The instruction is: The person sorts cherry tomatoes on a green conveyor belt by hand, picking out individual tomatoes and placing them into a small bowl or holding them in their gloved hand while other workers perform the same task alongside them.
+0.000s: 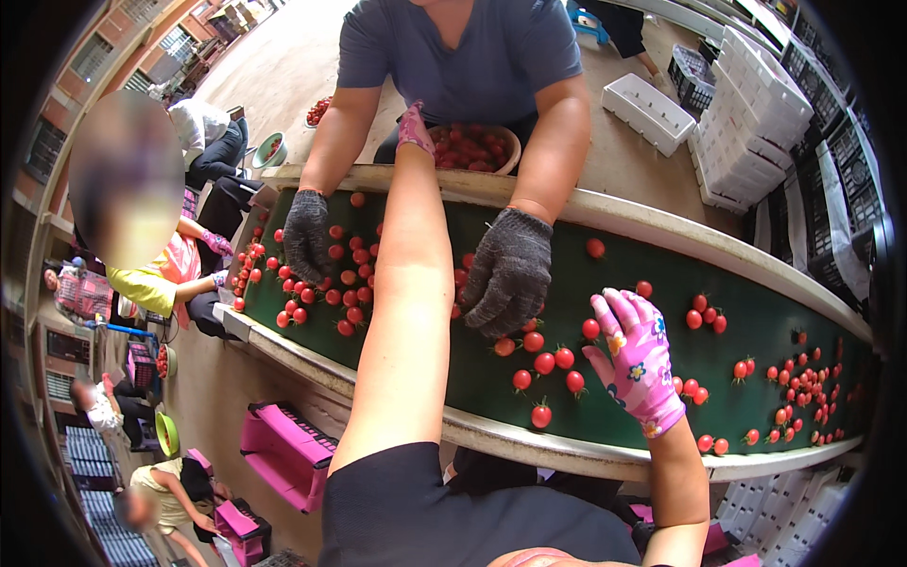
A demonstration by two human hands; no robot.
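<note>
Small red tomatoes (544, 363) with green stems lie scattered over a green conveyor belt (491, 387). My left arm stretches across the belt, and my left hand (416, 132), in a pink glove, is at the left rim of a bowl (511, 146) heaped with red tomatoes. Its fingers show too little to tell their state or whether they hold anything. Above the belt on the right, my right hand (640, 357), in a pink flowered glove, is open with fingers apart. A single tomato (590, 328) lies beside its thumb and fingers.
Opposite me, a person in grey gloves has one hand (510, 269) over the tomatoes right of my arm and another (306, 236) to its left. Pale rails (680, 227) edge the belt. White crates (756, 113) stand stacked at far right; pink crates (288, 454) sit lower left.
</note>
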